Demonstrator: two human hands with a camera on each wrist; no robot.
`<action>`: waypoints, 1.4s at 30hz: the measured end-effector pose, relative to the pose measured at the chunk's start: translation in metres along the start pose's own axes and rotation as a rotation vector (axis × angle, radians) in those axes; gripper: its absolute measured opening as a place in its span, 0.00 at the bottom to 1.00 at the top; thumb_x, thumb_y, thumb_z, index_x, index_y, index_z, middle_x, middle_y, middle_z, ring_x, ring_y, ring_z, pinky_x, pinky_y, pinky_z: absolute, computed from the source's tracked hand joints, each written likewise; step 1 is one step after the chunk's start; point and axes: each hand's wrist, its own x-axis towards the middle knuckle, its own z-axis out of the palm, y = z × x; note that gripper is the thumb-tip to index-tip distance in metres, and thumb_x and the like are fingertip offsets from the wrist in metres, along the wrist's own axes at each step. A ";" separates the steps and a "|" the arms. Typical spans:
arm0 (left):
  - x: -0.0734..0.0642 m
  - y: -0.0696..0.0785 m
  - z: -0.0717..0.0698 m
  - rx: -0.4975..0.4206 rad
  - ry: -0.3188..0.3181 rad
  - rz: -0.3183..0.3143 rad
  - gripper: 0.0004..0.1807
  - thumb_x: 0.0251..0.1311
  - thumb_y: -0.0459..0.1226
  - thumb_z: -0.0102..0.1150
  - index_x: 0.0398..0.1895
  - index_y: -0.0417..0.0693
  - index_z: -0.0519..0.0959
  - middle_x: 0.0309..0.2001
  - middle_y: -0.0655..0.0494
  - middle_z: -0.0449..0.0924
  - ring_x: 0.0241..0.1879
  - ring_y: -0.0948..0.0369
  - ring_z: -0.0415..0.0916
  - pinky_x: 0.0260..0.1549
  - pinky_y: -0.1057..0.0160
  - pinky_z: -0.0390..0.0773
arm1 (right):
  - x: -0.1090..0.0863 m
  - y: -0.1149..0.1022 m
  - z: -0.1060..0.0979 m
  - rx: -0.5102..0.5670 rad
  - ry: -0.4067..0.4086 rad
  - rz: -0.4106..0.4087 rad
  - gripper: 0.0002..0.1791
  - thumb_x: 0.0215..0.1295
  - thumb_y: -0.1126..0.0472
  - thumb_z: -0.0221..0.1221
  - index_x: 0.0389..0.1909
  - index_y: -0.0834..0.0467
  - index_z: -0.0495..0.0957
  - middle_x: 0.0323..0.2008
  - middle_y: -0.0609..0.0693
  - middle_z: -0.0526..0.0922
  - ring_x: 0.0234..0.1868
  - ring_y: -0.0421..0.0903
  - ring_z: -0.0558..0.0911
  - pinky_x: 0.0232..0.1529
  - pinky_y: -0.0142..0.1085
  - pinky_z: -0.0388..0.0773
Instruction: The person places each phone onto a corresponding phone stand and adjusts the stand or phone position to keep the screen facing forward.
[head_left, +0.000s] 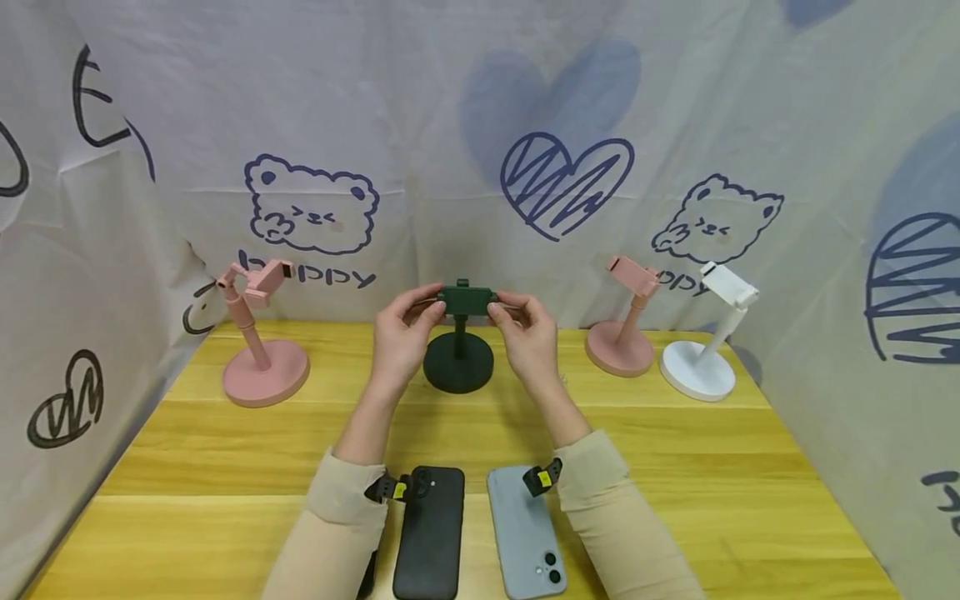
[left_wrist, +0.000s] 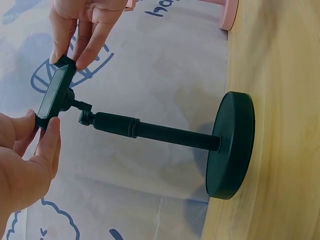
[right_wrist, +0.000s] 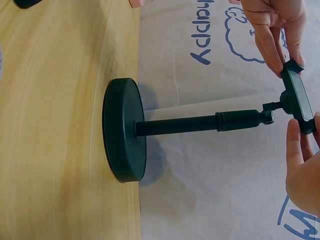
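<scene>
A dark green phone stand stands upright near the table's back edge, its round base flat on the wood. My left hand pinches the left end of the stand's clamp head between thumb and fingers. At the opposite end, my right hand pinches the clamp head the same way. Both wrist views show the green clamp joined by a small swivel to the telescopic pole. No phone sits in the clamp.
A black phone and a light blue phone lie face down between my forearms. One pink stand is at left; another pink stand and a white stand are at right. A printed cloth hangs behind.
</scene>
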 end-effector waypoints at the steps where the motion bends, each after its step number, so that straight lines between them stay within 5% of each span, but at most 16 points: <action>1: -0.001 0.000 0.000 -0.006 0.006 -0.006 0.18 0.72 0.30 0.60 0.63 0.36 0.81 0.57 0.40 0.81 0.51 0.51 0.82 0.50 0.68 0.85 | 0.000 0.000 0.000 0.006 0.001 0.000 0.12 0.73 0.66 0.63 0.54 0.66 0.80 0.48 0.60 0.84 0.42 0.46 0.86 0.51 0.32 0.85; 9: -0.002 -0.001 0.004 -0.043 0.035 -0.008 0.17 0.72 0.26 0.59 0.61 0.34 0.80 0.56 0.40 0.80 0.46 0.60 0.82 0.50 0.67 0.85 | -0.001 0.002 0.000 0.062 -0.010 -0.020 0.12 0.73 0.68 0.63 0.52 0.69 0.80 0.50 0.63 0.83 0.42 0.45 0.86 0.50 0.34 0.86; 16: 0.000 -0.003 0.003 -0.049 0.036 0.006 0.16 0.72 0.27 0.59 0.61 0.35 0.81 0.55 0.41 0.80 0.46 0.59 0.82 0.50 0.67 0.85 | 0.001 0.002 0.002 0.064 -0.011 -0.035 0.12 0.73 0.67 0.63 0.52 0.70 0.80 0.50 0.62 0.83 0.46 0.59 0.85 0.51 0.38 0.87; 24: -0.003 -0.001 -0.007 0.156 -0.044 0.033 0.21 0.75 0.36 0.60 0.68 0.44 0.77 0.64 0.47 0.78 0.57 0.52 0.80 0.54 0.52 0.85 | 0.001 0.003 0.000 0.048 -0.005 -0.031 0.12 0.73 0.67 0.63 0.52 0.69 0.80 0.48 0.62 0.84 0.43 0.55 0.86 0.48 0.35 0.87; 29: -0.012 0.003 -0.016 0.255 -0.069 0.033 0.23 0.76 0.40 0.59 0.72 0.51 0.74 0.67 0.51 0.76 0.61 0.53 0.77 0.62 0.44 0.79 | 0.002 0.002 -0.001 0.052 -0.015 -0.034 0.12 0.73 0.67 0.63 0.52 0.70 0.80 0.48 0.63 0.84 0.41 0.47 0.86 0.51 0.45 0.87; 42: -0.043 0.000 -0.039 0.457 -0.165 0.058 0.30 0.75 0.37 0.59 0.77 0.42 0.67 0.69 0.43 0.73 0.65 0.42 0.73 0.61 0.40 0.78 | 0.002 0.000 -0.002 0.038 -0.025 -0.022 0.12 0.73 0.68 0.63 0.52 0.69 0.80 0.48 0.62 0.84 0.43 0.54 0.87 0.53 0.52 0.85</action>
